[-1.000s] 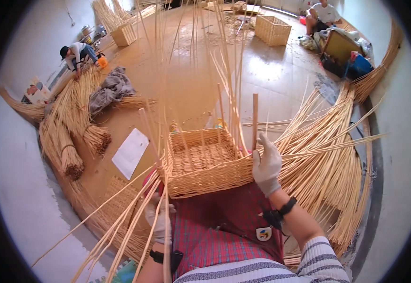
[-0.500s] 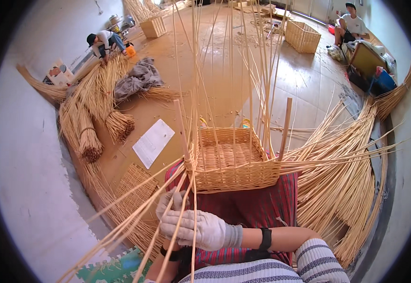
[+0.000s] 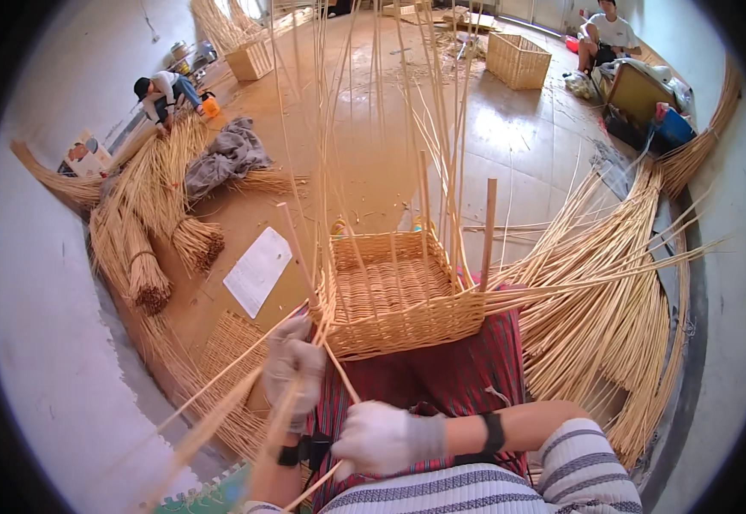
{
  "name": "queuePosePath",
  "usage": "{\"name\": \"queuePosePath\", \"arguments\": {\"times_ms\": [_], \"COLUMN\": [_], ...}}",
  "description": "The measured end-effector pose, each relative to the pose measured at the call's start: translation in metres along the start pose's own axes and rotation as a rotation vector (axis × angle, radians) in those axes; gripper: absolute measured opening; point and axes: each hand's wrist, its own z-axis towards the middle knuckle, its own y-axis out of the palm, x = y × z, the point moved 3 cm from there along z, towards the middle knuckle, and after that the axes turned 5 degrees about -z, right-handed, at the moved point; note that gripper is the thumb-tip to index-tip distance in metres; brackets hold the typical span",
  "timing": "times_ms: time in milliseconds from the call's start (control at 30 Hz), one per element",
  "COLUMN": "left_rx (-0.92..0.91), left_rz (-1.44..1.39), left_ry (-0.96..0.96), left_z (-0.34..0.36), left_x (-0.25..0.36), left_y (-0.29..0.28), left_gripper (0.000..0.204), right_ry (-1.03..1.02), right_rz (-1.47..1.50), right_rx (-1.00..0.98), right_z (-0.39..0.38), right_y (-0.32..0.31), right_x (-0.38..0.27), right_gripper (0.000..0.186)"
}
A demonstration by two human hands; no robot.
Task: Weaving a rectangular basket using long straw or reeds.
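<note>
A partly woven rectangular wicker basket [image 3: 407, 327] rests on my lap over a red striped cloth [image 3: 441, 377]. Stout sticks stand at its corners and long thin strands rise from its walls. Just below the basket's near left corner, my gloved left hand [image 3: 294, 368] is closed around wicker strands, somewhat blurred. Some of those strands run down to the lower left. My gloved right hand [image 3: 380, 437], nearer my body, is a fist gripping one wicker strand [image 3: 340, 373] that stretches from that same corner and comes out below the fist.
Large bundles of wicker [image 3: 596, 325] lie at right, others [image 3: 150, 188] at left. A white sheet [image 3: 257, 271] and a flat woven panel [image 3: 232, 347] are on the floor. One person [image 3: 167, 90] bends at far left; another [image 3: 608, 38] sits far right near a finished-looking basket [image 3: 519, 62].
My hands, together before, are now apart: the left has moved up to the basket corner, the right toward my body, pulling a strand taut. The whole view has shifted slightly.
</note>
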Motion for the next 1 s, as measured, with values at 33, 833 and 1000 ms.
{"name": "queuePosePath", "arguments": {"times_ms": [33, 833, 1000], "left_rx": [0.147, -0.001, 0.141], "left_rz": [-0.1, -0.053, -0.21], "left_ry": [0.049, -0.187, -0.278], "left_z": [0.005, 0.026, 0.019], "left_x": [-0.003, -0.145, -0.173], "left_y": [-0.005, 0.01, 0.008], "left_gripper": [0.025, 0.098, 0.07], "right_ry": [0.092, 0.636, 0.589], "right_rz": [0.035, 0.529, -0.054], "right_rx": [0.038, 1.16, 0.67], "right_z": [-0.021, -0.071, 0.034], "right_y": [-0.015, -0.06, -0.127], "right_x": [0.014, 0.126, 0.129], "right_gripper": [0.033, 0.01, 0.016]}}
